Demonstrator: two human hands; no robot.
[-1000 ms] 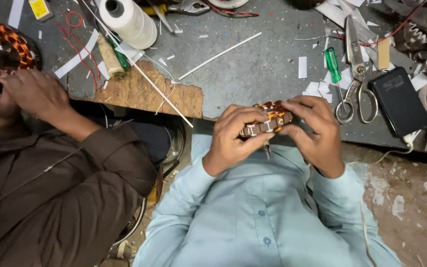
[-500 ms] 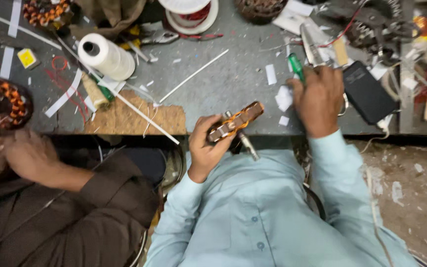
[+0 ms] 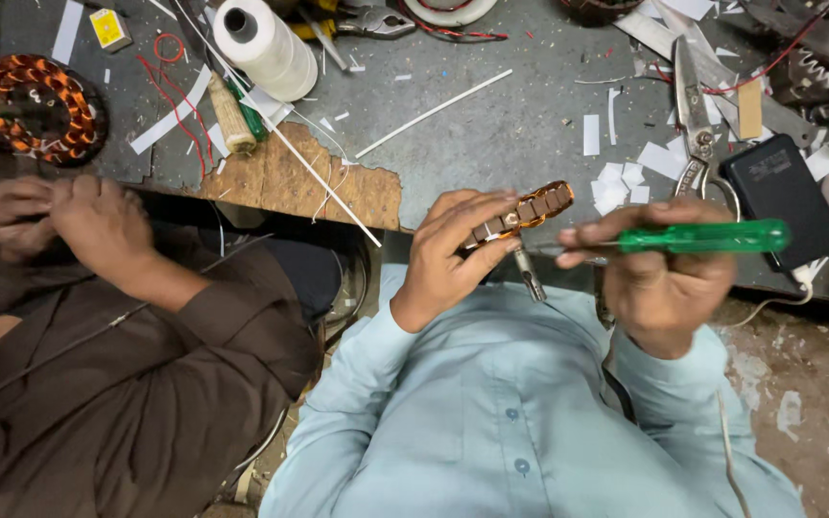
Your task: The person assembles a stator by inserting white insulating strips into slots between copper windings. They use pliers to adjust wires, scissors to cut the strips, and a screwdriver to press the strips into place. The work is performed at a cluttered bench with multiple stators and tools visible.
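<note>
My left hand [image 3: 448, 257] grips a small motor armature [image 3: 522, 217] with copper windings and a steel shaft that points down. My right hand [image 3: 659, 278] holds a green-handled screwdriver [image 3: 702, 236] level, its metal tip pointing left toward the armature's shaft. Both hands hover just in front of the grey workbench's [image 3: 491, 125] near edge, above my light blue shirt.
A co-worker in a brown shirt sits at my left, hands [image 3: 64, 221] together near a copper-wound stator [image 3: 42, 107]. On the bench lie a white thread spool [image 3: 266, 43], scissors [image 3: 695, 120], a black box [image 3: 784, 197], white paper strips and a worn wooden patch [image 3: 299, 182].
My right hand has left the bench with the green screwdriver and brought it beside the armature. The left hand has raised and turned the armature. The camera view has shifted.
</note>
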